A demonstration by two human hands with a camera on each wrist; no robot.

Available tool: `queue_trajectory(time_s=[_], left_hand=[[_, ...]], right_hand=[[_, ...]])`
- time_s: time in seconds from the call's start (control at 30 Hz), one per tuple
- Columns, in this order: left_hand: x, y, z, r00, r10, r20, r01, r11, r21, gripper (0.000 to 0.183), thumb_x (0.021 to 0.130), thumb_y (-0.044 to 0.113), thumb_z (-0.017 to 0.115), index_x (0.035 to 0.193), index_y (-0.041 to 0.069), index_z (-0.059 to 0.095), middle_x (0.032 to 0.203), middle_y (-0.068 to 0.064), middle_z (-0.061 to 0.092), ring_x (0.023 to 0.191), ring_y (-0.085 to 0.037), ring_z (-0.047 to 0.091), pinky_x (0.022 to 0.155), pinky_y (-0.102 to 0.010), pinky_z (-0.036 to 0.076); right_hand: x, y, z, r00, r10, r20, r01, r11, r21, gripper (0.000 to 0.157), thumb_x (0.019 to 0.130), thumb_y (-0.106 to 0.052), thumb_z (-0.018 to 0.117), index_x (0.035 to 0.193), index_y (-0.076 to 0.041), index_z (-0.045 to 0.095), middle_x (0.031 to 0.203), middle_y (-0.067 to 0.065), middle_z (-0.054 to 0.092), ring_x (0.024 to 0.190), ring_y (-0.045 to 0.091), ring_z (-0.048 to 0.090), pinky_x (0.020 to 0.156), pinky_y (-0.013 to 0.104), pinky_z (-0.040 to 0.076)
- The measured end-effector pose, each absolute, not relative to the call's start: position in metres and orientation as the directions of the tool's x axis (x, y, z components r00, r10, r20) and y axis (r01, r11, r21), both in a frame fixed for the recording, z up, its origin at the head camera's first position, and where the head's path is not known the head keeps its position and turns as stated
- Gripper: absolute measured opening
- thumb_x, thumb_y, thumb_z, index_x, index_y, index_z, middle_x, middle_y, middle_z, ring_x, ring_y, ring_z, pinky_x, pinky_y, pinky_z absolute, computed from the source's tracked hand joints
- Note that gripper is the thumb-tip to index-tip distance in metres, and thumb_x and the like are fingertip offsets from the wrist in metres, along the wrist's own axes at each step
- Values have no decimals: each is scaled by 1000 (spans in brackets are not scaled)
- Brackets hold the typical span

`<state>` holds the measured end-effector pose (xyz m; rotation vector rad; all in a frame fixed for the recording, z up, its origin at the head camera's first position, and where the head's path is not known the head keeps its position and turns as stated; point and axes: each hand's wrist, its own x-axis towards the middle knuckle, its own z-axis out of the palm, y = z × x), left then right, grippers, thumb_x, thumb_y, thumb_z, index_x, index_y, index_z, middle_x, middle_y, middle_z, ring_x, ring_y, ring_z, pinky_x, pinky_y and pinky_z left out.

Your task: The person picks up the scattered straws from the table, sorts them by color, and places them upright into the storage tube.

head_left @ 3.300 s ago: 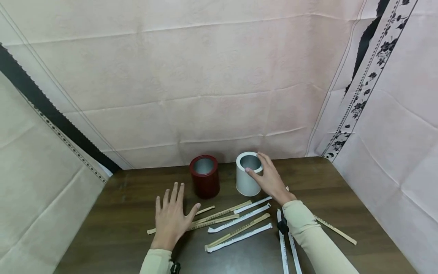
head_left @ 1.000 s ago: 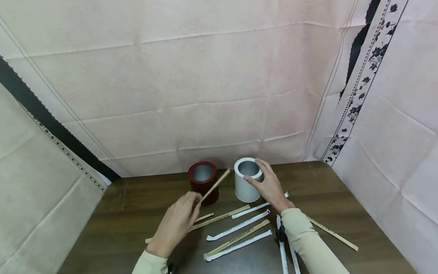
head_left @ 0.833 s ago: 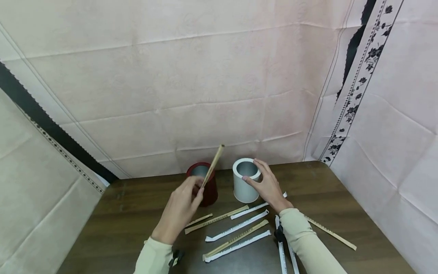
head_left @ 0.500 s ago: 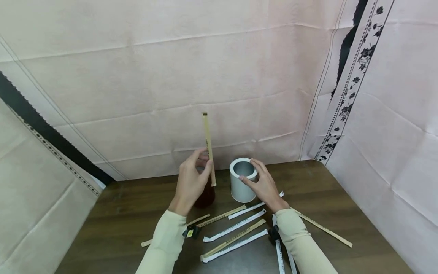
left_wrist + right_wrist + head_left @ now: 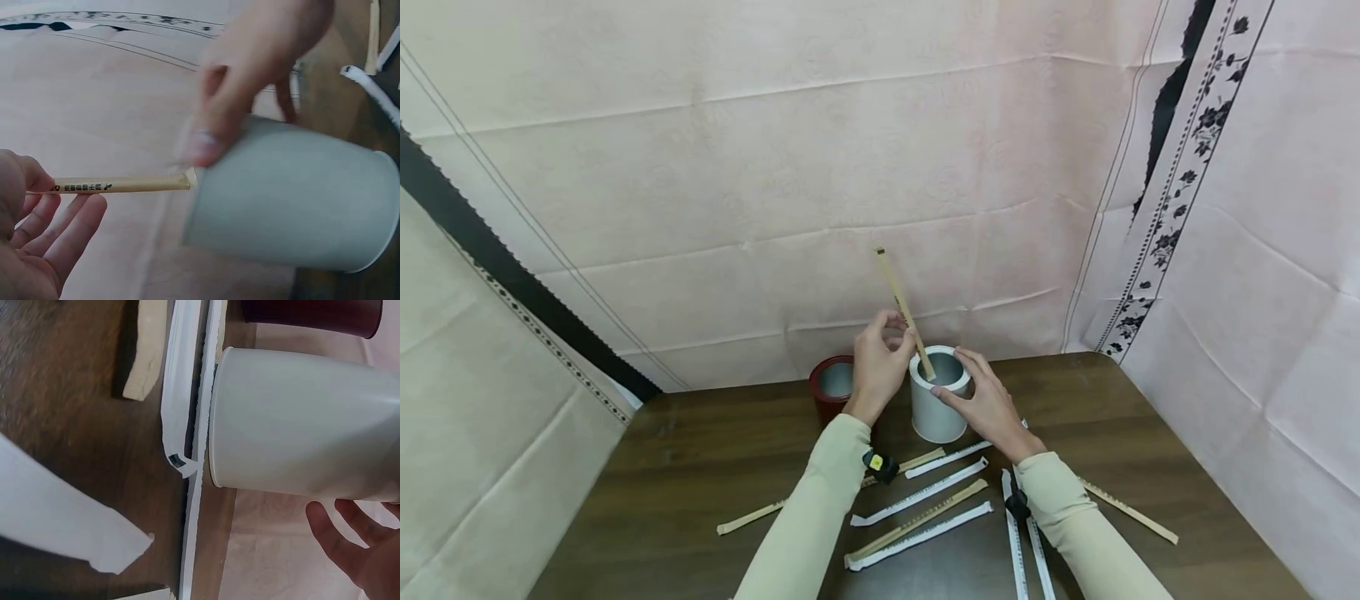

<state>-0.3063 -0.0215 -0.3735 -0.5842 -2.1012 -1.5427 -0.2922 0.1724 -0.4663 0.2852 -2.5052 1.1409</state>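
The slim tan printed packet (image 5: pixel 901 300) hangs tilted with its lower end at the mouth of the white canister (image 5: pixel 938 414), though how far inside, if at all, is hard to tell. The left hand (image 5: pixel 877 364) pinches it between thumb and fingers, while the right hand (image 5: pixel 989 406) grips the canister near its rim. Good handling seems to call for a light pinch, the packet's lower end over mid-opening rather than against the rim, and a firm hold against tipping.
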Motion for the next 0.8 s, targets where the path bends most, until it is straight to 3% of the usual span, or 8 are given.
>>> queue_trajectory(time_s=[0.17,0.53,0.63,0.8], left_hand=[[-319,-10,-390,-841,100,532,522,408,749,10,94,16,68,103,12,68,95,0,71,83,-11,69,74,-29,57],[-322,-3,-406,-882,281,378,462,665,587,15,92,22,70,105,14,74,92,3,73,84,-14,70,70,-29,57],[-320,-3,-405,-878,313,363,472,696,541,17,93,22,69,107,14,74,96,2,74,89,-15,70,73,-29,57],[-314,-6,-398,-864,341,370,501,655,565,20,95,23,67,111,12,74,103,-1,74,90,-17,70,75,-31,56]], right_hand=[[-292,172,-466,-919,-39,394,-318,663,-678,91,80,-74,63,151,-21,41,154,-4,36,136,25,44,101,54,44],[-292,171,-469,-921,-37,387,-318,645,-695,87,82,-69,65,152,-22,40,155,-5,35,134,26,44,95,55,47],[-293,172,-469,-917,-47,395,-333,634,-697,84,83,-68,66,151,-24,41,152,-5,37,132,26,46,93,55,48],[-295,176,-469,-912,-42,409,-340,634,-694,83,81,-70,65,150,-28,42,150,-7,39,132,27,46,93,57,47]])
